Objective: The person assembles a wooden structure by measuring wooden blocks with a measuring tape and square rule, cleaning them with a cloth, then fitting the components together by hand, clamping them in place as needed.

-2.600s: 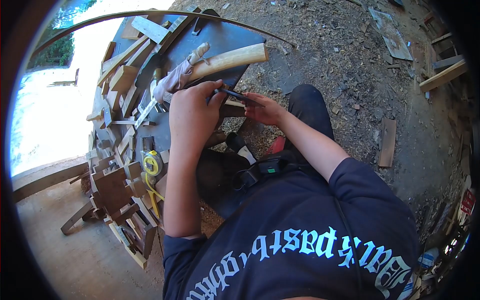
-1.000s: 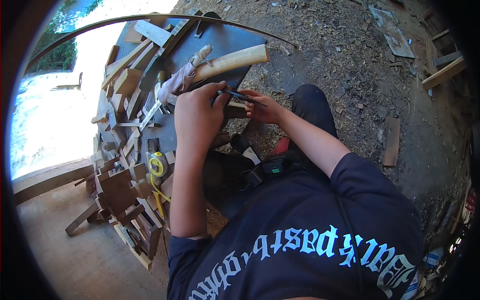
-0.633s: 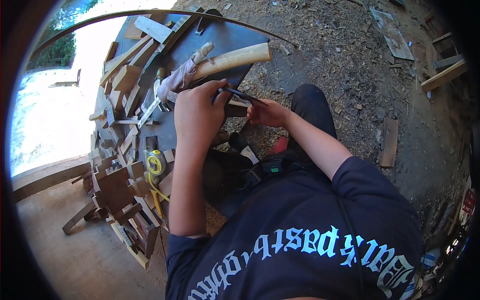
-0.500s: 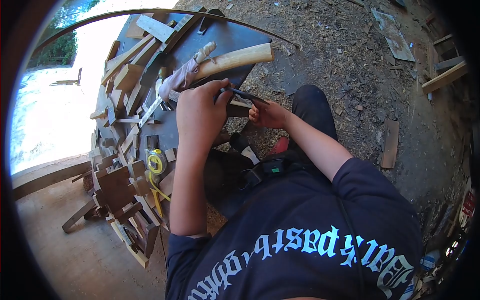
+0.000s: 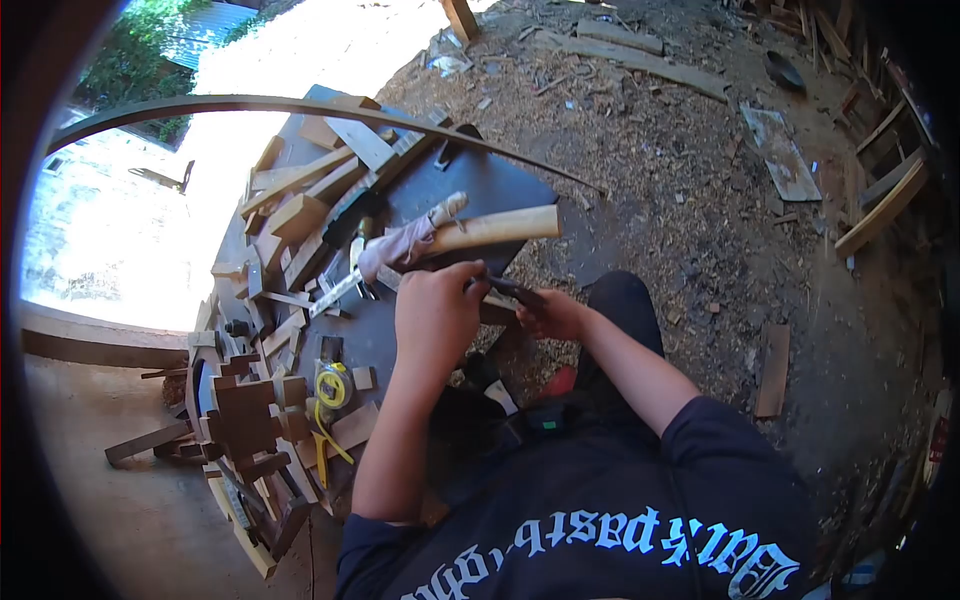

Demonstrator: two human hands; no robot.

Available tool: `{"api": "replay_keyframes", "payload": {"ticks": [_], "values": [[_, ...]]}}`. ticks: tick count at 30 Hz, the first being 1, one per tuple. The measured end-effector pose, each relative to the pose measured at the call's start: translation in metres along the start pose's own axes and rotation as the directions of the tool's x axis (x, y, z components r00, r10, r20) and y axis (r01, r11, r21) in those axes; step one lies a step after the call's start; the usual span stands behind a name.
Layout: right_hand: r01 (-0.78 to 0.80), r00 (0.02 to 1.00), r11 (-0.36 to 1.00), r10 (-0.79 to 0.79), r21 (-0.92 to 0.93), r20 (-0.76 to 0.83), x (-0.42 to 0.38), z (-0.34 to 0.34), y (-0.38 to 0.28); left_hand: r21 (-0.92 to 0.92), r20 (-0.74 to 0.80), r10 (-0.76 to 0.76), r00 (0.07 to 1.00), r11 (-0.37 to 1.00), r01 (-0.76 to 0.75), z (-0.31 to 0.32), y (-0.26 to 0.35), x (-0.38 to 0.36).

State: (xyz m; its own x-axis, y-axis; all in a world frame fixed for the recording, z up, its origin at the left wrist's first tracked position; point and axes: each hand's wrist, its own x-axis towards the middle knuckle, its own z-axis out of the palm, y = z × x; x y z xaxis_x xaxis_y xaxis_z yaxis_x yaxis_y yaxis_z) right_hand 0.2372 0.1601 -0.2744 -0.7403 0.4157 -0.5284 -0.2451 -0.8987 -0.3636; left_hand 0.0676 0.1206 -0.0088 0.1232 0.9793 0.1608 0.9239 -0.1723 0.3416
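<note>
A slim dark object (image 5: pixel 513 289) spans the gap between my hands; what it is exactly cannot be made out. My left hand (image 5: pixel 438 312) pinches its near-left end, back of the hand up. Fingers of my right hand (image 5: pixel 552 314) are wrapped round the other end. Just beyond my left hand lies a pale rounded wooden piece (image 5: pixel 500 227) on the dark table (image 5: pixel 500 180). Next to it is a stick wrapped in pinkish cloth (image 5: pixel 398 248). A metal ruler or blade (image 5: pixel 335 294) points down-left from the cloth.
Wood offcuts (image 5: pixel 300 217) crowd the table's left side. A yellow tape measure (image 5: pixel 332 386) lies near my left forearm. A long thin curved strip (image 5: pixel 330 106) arches across the far side. Wood shavings (image 5: pixel 660 190) cover the ground at the right, with a loose board (image 5: pixel 773 370).
The view has tilted up, so the table and hands sit lower in the picture. Both hands still hold the dark object, in much the same grip.
</note>
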Motion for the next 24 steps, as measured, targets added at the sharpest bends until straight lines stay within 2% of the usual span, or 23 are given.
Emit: {"api": "replay_keyframes", "payload": {"ticks": [3,6,10,11,13,14,16,19,20,22,24], "values": [[0.014,0.998,0.998,-0.018,-0.062,-0.067,-0.023,0.035,-0.009,-0.029,-0.034,0.024,0.999,0.999,-0.025,0.005,-0.003,-0.002],[-0.015,0.981,0.990,-0.012,0.139,0.194,-0.003,0.015,-0.001,0.001,-0.017,0.002,1.000,1.000,-0.002,0.002,0.002,-0.003],[-0.065,0.912,0.963,-0.049,0.262,0.408,0.031,-0.019,0.011,0.107,0.025,-0.002,1.000,0.994,-0.001,0.010,0.010,-0.011],[-0.084,0.888,0.956,-0.056,0.282,0.455,0.037,-0.026,0.014,0.194,-0.142,0.092,0.986,0.979,-0.063,0.026,0.011,-0.019],[-0.098,0.850,0.952,-0.072,0.291,0.522,0.046,-0.035,0.020,0.397,-0.134,0.128,0.983,0.916,-0.065,0.032,0.040,-0.033],[-0.079,0.848,0.957,-0.083,0.280,0.524,0.044,-0.035,0.019,0.415,-0.120,0.195,0.973,0.901,-0.130,0.041,0.046,-0.039],[0.044,0.877,0.982,-0.127,0.185,0.463,0.038,-0.029,0.017,0.447,-0.083,0.321,0.944,0.858,-0.253,0.059,0.050,-0.048],[0.308,0.911,0.944,-0.256,-0.120,0.324,0.026,-0.019,0.015,0.434,0.009,0.335,0.942,0.848,-0.305,0.070,0.049,-0.046],[0.385,0.907,0.890,-0.315,-0.247,0.280,0.022,-0.016,0.015,0.450,-0.037,0.395,0.918,0.827,-0.338,0.079,0.039,-0.042],[0.512,0.859,0.709,-0.442,-0.485,0.260,0.017,-0.015,0.015,0.385,-0.032,0.416,0.909,0.844,-0.372,0.082,0.031,-0.039],[0.559,0.798,0.500,-0.541,-0.661,0.266,0.013,-0.015,0.014,0.345,-0.042,0.444,0.895,0.847,-0.404,0.084,0.025,-0.037]]}}
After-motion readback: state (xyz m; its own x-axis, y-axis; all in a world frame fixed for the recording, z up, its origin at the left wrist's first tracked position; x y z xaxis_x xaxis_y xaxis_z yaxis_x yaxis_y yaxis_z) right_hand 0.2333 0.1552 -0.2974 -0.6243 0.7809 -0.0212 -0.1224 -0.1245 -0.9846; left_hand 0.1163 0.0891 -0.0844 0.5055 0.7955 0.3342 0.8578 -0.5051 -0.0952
